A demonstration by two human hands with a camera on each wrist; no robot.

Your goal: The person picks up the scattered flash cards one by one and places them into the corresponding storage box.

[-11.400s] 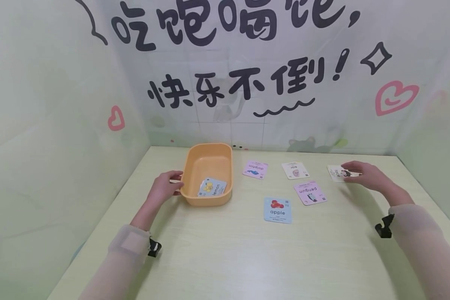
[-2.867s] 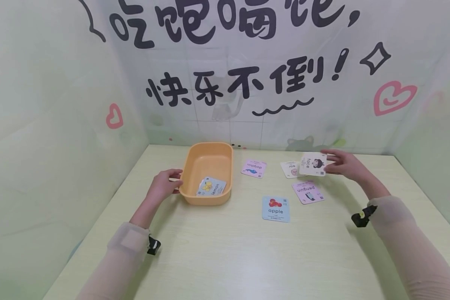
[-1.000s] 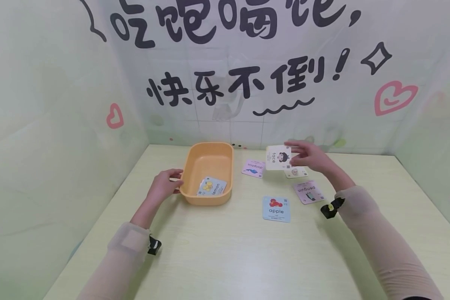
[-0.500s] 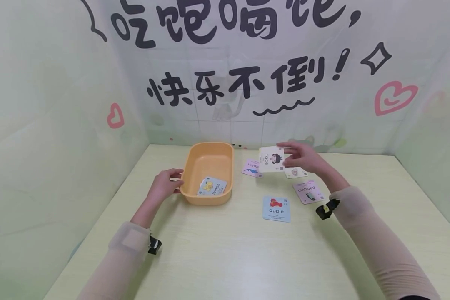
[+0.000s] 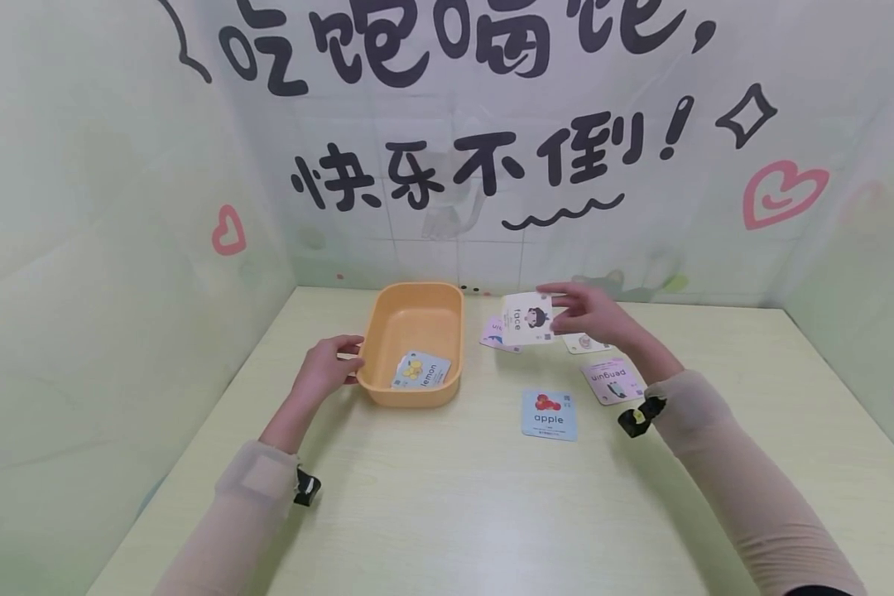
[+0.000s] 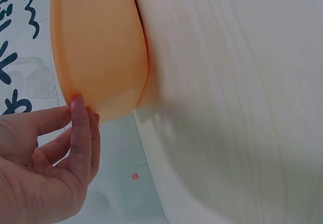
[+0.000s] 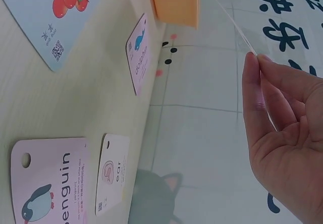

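My right hand (image 5: 592,314) pinches the edge of a white "face" card (image 5: 527,319) between thumb and fingers and holds it above the table. In the right wrist view the card (image 7: 236,26) is seen nearly edge-on at the fingertips. Below it in the head view, a pink "dolphin" card (image 5: 492,335) is partly covered. My left hand (image 5: 326,370) pinches the left rim of an orange plastic basin (image 5: 410,400); in the left wrist view thumb and fingers of the hand (image 6: 65,158) meet at that rim. Inside the basin lies a blue "lemon" card (image 5: 421,370).
On the table (image 5: 447,513) lie a blue "apple" card (image 5: 549,415), a pink "penguin" card (image 5: 612,381) and an "ear" card (image 5: 587,343), partly behind the right hand. A printed wall sheet (image 5: 492,265) rises along the table's back edge.
My right hand took the "face" card from the right side of the table, lifted it and carried it left past the "ear" card to over the "dolphin" card. The left hand stayed on the basin.
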